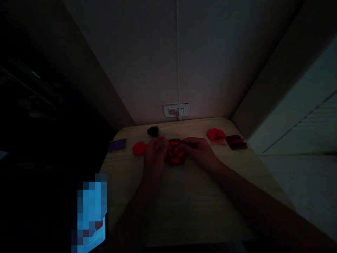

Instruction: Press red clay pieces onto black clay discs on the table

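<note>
A flat, dark red piece with brighter red patches [176, 161] lies on the table between my hands; its material is hard to make out in the dim light. My left hand [154, 151] has its fingers curled at the piece's left edge. From the other side, my right hand [198, 150] pinches its upper right part with thumb and fingers. A plain red disc [139, 148] rests just left of my left hand, and a small black lump [153, 131] lies behind it.
On the wooden table [200, 207], a red disc with dark face-like marks [216, 134] and a dark red, jagged piece [236, 142] sit at the right. A purple packet [117, 145] lies at the left edge. Behind is a wall socket [176, 110]. A lit screen [92, 214] glows lower left.
</note>
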A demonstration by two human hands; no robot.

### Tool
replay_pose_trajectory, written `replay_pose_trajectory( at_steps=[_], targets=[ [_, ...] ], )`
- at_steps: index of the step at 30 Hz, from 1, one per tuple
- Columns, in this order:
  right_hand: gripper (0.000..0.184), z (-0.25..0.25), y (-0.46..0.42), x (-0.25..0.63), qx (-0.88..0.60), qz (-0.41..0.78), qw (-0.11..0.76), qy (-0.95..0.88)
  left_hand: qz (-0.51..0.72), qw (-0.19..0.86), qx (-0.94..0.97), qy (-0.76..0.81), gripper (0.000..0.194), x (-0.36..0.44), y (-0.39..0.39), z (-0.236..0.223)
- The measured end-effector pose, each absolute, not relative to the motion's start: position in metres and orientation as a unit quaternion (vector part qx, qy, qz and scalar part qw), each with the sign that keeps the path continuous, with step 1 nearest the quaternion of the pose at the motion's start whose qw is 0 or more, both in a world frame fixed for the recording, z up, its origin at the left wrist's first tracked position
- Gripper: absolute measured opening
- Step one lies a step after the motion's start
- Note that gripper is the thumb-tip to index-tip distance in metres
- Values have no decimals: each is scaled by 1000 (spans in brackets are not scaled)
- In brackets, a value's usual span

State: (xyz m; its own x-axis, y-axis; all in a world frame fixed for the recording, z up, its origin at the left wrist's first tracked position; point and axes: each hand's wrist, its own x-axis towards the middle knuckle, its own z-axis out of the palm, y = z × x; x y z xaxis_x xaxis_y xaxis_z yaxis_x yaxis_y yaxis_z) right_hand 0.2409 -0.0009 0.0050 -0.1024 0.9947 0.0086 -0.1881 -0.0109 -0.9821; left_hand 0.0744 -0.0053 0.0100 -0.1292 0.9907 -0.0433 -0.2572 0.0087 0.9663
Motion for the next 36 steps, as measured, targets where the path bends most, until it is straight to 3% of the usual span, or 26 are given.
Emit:
replay_pose_trajectory(
  at_steps=[5, 10, 12, 15, 18, 21, 25, 28, 32, 36],
  targets=[
    [35, 5, 4, 243, -430, 540, 591, -417, 617, 575, 319, 432, 35, 76, -5, 12],
    [34, 9, 1, 246, -442, 516, 594, -431, 612, 546, 329, 468, 34, 74, -6, 9],
    [27, 10, -3, 246, -455, 434, 606, -488, 615, 542, 319, 476, 36, 74, -7, 9],
    [15, 9, -10, 245, -436, 245, 579, -644, 602, 638, 248, 411, 40, 75, -11, 16],
    [22, 8, -16, 240, -360, 121, 505, -775, 554, 749, 193, 307, 49, 74, -14, 28],
    [38, 10, -21, 238, -316, 75, 474, -818, 544, 771, 160, 291, 46, 71, -14, 35],
    [41, 16, -23, 243, -376, 115, 510, -765, 563, 750, 139, 319, 27, 70, -13, 31],
    [39, 13, -16, 247, -464, 248, 563, -638, 547, 746, 184, 333, 32, 74, -15, 27],
    [42, 2, -6, 242, -457, 482, 540, -517, 541, 712, 273, 353, 38, 76, -16, 25],
    [33, -1, -3, 232, -426, 564, 520, -480, 530, 647, 371, 403, 40, 65, -15, 28]
  ],
)
